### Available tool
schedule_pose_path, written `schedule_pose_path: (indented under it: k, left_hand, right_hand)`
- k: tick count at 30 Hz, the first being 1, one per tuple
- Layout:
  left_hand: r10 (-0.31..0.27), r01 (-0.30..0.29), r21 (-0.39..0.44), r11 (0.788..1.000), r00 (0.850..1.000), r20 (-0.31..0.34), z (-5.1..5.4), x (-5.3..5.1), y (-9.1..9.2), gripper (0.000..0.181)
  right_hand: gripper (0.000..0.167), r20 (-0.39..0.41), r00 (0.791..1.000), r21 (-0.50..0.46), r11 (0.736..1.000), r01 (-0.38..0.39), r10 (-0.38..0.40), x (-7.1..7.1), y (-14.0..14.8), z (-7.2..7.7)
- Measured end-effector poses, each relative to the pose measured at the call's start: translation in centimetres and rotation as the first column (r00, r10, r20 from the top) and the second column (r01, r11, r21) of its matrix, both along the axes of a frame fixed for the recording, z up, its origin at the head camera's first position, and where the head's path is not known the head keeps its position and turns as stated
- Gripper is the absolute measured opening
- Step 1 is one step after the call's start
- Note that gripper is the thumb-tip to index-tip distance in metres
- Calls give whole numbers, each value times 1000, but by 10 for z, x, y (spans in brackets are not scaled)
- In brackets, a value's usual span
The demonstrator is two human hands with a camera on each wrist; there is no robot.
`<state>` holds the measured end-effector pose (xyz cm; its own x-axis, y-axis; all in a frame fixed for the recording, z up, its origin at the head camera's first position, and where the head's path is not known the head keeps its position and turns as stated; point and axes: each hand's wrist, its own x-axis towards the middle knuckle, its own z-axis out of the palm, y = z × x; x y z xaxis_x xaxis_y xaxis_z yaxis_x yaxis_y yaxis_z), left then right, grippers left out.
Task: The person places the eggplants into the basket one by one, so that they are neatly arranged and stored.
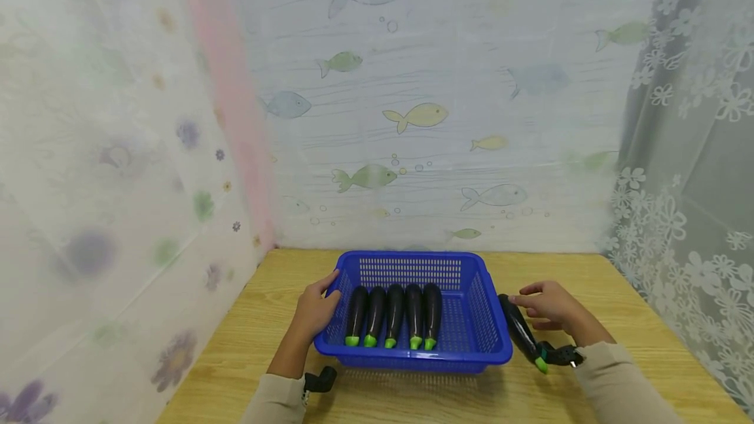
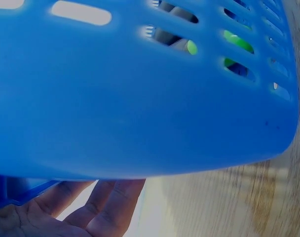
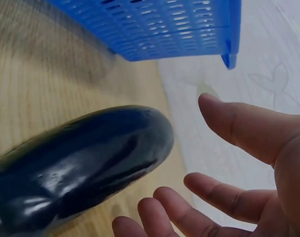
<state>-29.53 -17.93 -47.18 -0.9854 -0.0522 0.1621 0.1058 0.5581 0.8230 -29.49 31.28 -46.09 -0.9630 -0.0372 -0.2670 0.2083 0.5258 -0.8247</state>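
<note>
A blue plastic basket (image 1: 412,355) sits on the table with several dark eggplants (image 1: 395,313) in a row in its left and middle part, green stem ends towards me. My left hand (image 1: 315,309) grips the basket's left rim, thumb on the inner side; the left wrist view shows the basket wall (image 2: 115,108) with fingers (image 2: 118,207) below it. Right of the basket, another eggplant (image 1: 521,329) lies on the table, its green end near my right wrist. My right hand (image 1: 548,303) hovers over it with fingers spread; in the right wrist view a gap separates the fingertips from the eggplant (image 3: 91,163).
The wooden table (image 1: 636,371) extends left and right of the basket. Behind it hangs a sheet (image 1: 424,214) printed with fish, with a flowered sheet (image 1: 118,247) at the left and a flowered curtain (image 1: 695,228) at the right. Both wrists wear black straps.
</note>
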Motion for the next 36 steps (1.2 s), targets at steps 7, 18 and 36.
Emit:
schedule_pose_path:
  k: [7, 18, 36]
  left_hand:
    - [2, -2, 5, 1000, 1000, 2, 2, 3, 1, 56]
    - [-1, 1, 15, 1000, 1000, 2, 2, 2, 1, 56]
    - [4, -4, 22, 1000, 1000, 6, 1, 1, 2, 55]
  right_hand:
    - [86, 15, 1000, 12, 1000, 15, -15, 2, -1, -13]
    - [76, -8, 1000, 57, 998, 8, -8, 4, -9, -14]
    - [76, -32, 999, 15, 1000, 16, -15, 4, -8, -4]
